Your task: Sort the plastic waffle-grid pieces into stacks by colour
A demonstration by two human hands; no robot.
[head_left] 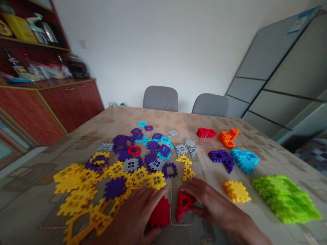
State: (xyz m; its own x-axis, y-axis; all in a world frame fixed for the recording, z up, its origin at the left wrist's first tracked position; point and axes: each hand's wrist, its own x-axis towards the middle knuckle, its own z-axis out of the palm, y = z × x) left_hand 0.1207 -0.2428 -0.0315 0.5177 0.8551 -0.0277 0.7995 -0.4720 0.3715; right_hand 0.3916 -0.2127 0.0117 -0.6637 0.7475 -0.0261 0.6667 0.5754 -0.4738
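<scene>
Red triangle piece (pixel 184 203) lies under right hand (pixel 212 204); left hand (pixel 138 212) touches red square piece (pixel 160 214).

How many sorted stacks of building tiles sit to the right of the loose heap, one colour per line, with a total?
Red stack: 1
Orange stack: 1
Purple stack: 1
Blue stack: 1
Yellow stack: 1
Green stack: 1
Total: 6

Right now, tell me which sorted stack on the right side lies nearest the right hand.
The small yellow stack, just beyond the right hand. The green, blue and purple stacks lie farther off.
</scene>
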